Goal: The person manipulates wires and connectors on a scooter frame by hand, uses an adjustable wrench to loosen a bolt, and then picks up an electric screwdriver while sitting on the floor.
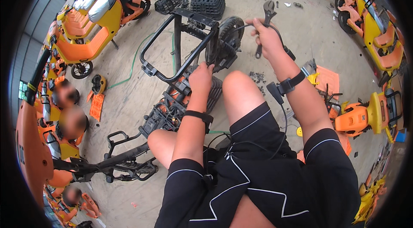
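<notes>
Stripped scooter frame (pixel 172 52) lies on the concrete floor (pixel 137 86) ahead of the seated person's knees, its black tubular rack pointing up-left and the rear wheel (pixel 230 34) behind it. Left hand (pixel 200 77) presses closed-fingered on the chassis by the rack's base. Right hand (pixel 267 39), raised, has its grip closed around an adjustable wrench (pixel 266 24) and a black cable. Dismantling seems underway; fitting the wrench squarely on a fastener likely matters next.

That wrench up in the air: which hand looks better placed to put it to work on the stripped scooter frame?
Probably the right hand: it already grips the wrench, raised beside the rear wheel. The left hand is down on the black scooter frame, apparently steadying it, with no tool.
</notes>
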